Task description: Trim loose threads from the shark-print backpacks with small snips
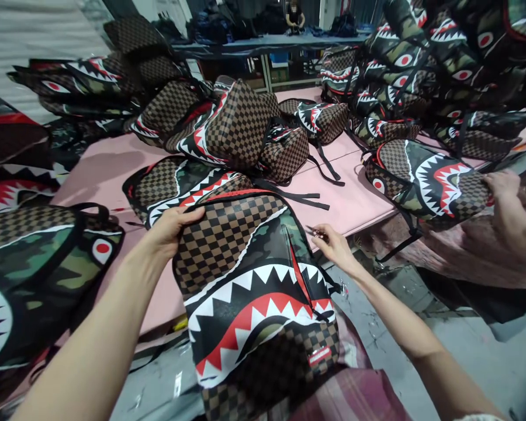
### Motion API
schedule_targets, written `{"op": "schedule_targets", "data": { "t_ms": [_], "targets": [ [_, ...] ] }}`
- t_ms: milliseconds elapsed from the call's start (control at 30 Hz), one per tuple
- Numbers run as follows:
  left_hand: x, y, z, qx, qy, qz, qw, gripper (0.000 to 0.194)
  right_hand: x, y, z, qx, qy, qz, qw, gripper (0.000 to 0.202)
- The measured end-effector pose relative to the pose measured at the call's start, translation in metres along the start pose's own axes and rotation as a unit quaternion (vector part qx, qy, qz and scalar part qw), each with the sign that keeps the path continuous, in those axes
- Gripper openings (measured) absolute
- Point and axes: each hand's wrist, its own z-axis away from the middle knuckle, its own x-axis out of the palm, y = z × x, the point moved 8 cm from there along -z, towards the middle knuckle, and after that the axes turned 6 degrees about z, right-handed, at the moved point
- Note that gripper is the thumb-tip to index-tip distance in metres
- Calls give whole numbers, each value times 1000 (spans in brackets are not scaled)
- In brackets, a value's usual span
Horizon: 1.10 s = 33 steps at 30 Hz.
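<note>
A backpack (263,292) with brown-and-black checks, a camouflage band and a red-and-white shark mouth leans upright before me, its lower end by my lap. My left hand (172,229) grips its upper left edge, thumb on the front and the other fingers hidden behind. Close to the upper right edge, my right hand (332,242) is closed around small dark thread snips (318,233), their tip pointing toward the bag. The slanted front pocket zipper (298,272) shows a red lining. Just behind lies another shark-mouth backpack (166,184).
More backpacks (232,128) are heaped across the pink table (350,181), with a tall pile (421,70) at the back right. A large one (30,280) stands close on my left. At the right, a co-worker's hand (504,187) holds a backpack (433,178). Another person (294,16) is far behind.
</note>
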Motion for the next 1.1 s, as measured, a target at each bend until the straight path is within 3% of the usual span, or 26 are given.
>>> {"op": "schedule_targets", "data": {
  "t_ms": [133, 333, 567, 767, 1000, 1100],
  "targets": [
    [2, -2, 3, -28, 15, 42, 999, 29, 12, -43, -10, -143, 18, 170, 975, 27],
    [3, -2, 1, -34, 14, 47, 998, 28, 24, -55, -31, -180, 10, 313, 933, 25],
    [4, -2, 1, -36, 0, 53, 998, 38, 29, -56, -37, -194, -5, 327, 925, 24],
    [4, 0, 3, -30, -4, 52, 998, 43, 23, -44, -38, -143, 2, 204, 969, 18],
    [1, -2, 0, -19, 7, 26, 999, 36, 30, -49, -34, -157, -12, 258, 953, 23],
    [0, 6, 7, 35, 9, -24, 999, 41, 24, -43, -40, -121, -14, 182, 976, 19]
  ]
}}
